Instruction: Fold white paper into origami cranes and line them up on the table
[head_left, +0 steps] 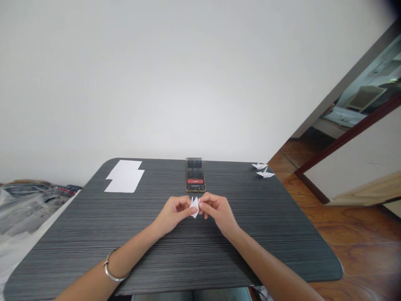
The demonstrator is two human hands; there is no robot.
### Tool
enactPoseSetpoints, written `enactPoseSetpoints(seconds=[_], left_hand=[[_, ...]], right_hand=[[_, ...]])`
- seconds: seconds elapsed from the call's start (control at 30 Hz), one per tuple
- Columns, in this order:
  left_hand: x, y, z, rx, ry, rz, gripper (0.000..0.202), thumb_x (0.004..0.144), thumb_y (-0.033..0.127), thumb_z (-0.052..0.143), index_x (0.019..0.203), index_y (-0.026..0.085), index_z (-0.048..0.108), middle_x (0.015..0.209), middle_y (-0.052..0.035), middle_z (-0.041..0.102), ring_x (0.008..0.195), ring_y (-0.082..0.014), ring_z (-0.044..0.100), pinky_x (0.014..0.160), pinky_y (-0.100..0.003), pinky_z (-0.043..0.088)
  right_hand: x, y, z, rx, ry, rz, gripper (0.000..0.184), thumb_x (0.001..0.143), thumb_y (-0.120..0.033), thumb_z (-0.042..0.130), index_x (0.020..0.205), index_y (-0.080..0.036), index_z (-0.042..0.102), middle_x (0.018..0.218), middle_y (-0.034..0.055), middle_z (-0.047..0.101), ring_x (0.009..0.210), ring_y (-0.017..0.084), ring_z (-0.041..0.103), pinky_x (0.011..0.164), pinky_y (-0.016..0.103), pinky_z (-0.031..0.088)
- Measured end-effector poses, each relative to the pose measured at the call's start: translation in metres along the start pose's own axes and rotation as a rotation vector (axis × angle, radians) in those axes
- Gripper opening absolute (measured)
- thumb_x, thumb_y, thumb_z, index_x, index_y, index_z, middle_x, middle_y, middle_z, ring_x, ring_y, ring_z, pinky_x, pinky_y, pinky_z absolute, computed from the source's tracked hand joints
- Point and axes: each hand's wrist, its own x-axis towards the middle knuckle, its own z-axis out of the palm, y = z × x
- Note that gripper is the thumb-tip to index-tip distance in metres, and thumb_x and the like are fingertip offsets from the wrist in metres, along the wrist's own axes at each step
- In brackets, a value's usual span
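Observation:
A small folded piece of white paper (195,206) is held over the middle of the dark striped table (94,234). My left hand (174,213) pinches its left side, fingers curled. My right hand (216,210) pinches its right side in the same way. Both wrists rest on or just above the tabletop. A metal bangle (113,271) circles my left forearm. Just beyond the hands a phone (195,179) lies flat with a red bar on its screen.
Two sheets of white paper (125,176) lie overlapped at the table's far left. Two folded paper cranes (263,170) sit at the far right corner. A white wall stands behind the table. Wooden floor and an open doorway lie to the right, bundled cloth to the left.

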Motion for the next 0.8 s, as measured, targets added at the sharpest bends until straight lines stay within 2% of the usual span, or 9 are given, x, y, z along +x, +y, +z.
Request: enactPoseSetpoints(seconds=[0.17,0.33,0.57,0.8], left_hand=[[-0.0017,0.0008,0.0003,0.179,0.068,0.084,0.032,0.073,0.034,0.06,0.052,0.014,0.045,0.056,0.0032,0.042,0.055,-0.0094,0.039,0.054,-0.022,0.031],[-0.0034,0.0018,0.0003,0.324,0.087,0.129,0.03,0.075,0.033,0.057,0.054,0.014,0.048,0.056,0.0026,0.043,0.055,-0.0099,0.04,0.055,-0.022,0.032],[-0.0031,-0.0005,0.0003,0.37,0.098,0.145,0.029,0.075,0.032,0.056,0.054,0.014,0.047,0.055,0.0032,0.042,0.054,-0.0096,0.04,0.054,-0.022,0.032],[-0.0039,0.0005,0.0034,0.446,0.129,0.151,0.027,0.076,0.029,0.056,0.055,0.014,0.048,0.055,0.0037,0.042,0.052,-0.0086,0.04,0.052,-0.02,0.031]], right_hand=[[-0.0009,-0.0003,0.0004,-0.035,0.032,-0.012,0.017,0.07,-0.032,0.065,0.064,-0.016,0.063,0.052,-0.0017,0.056,0.048,0.01,0.051,0.041,0.019,0.04],[-0.0019,-0.0034,0.001,-0.058,0.019,-0.04,0.022,0.071,-0.036,0.063,0.062,-0.016,0.062,0.053,-0.0009,0.056,0.048,0.01,0.05,0.041,0.019,0.039],[-0.0012,0.0001,0.0017,-0.072,0.002,-0.059,0.022,0.075,-0.034,0.059,0.063,-0.015,0.061,0.053,-0.0014,0.055,0.047,0.009,0.048,0.042,0.019,0.039],[-0.0039,0.0034,0.0022,-0.175,0.049,-0.122,0.017,0.077,-0.027,0.055,0.066,-0.016,0.061,0.06,-0.0013,0.053,0.052,0.009,0.052,0.043,0.018,0.04]])
